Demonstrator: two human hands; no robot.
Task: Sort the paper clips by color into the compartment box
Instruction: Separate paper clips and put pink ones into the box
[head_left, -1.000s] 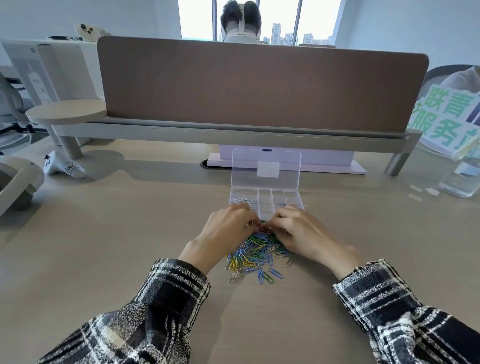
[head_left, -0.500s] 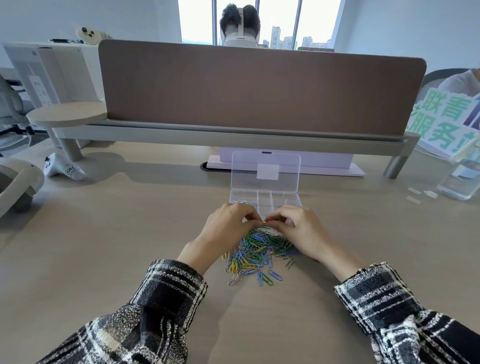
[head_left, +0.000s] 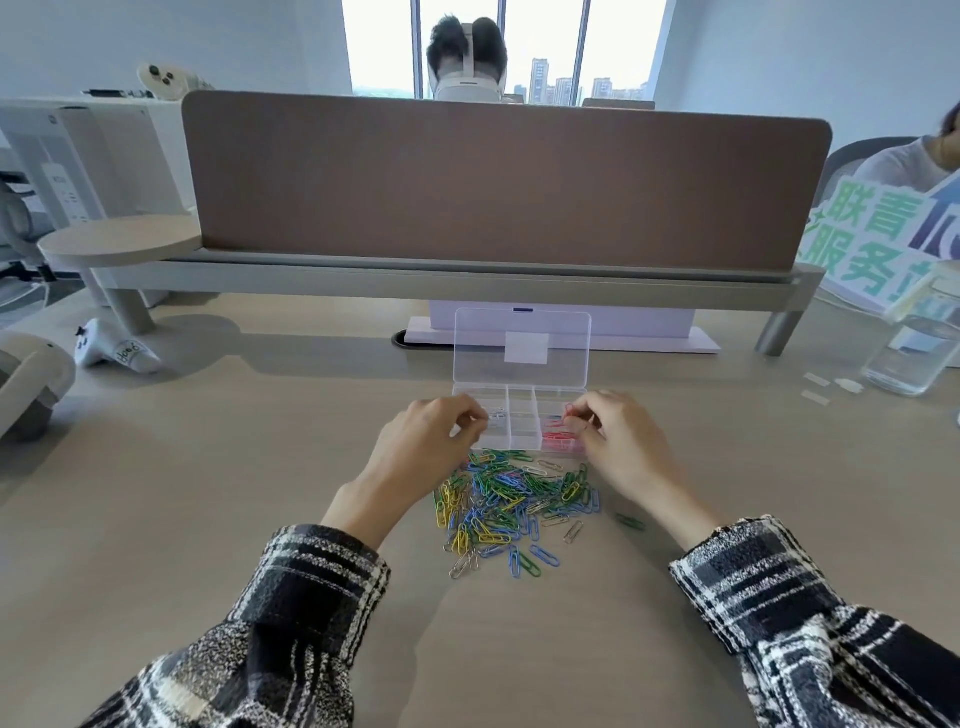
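Note:
A pile of paper clips (head_left: 511, 501), green, blue, yellow and silver, lies on the desk in front of me. Behind it stands the clear compartment box (head_left: 521, 422) with its lid (head_left: 522, 347) upright. Red clips (head_left: 558, 439) fill its right compartment and silver clips (head_left: 497, 415) lie in its left one. My left hand (head_left: 431, 441) hovers over the box's left side with curled fingers; what it pinches is too small to tell. My right hand (head_left: 618, 441) pinches a red clip (head_left: 570, 411) above the right compartment.
A brown divider panel (head_left: 498, 182) on a grey shelf runs across the back. A white controller (head_left: 111, 351) lies at the left, a clear water bottle (head_left: 914, 353) at the right. One green clip (head_left: 629, 521) lies apart, right of the pile. A person sits behind the divider.
Both hands have lifted off the far edge of the pile and spread apart, the left over the box's left side, the right over its right side with a red clip.

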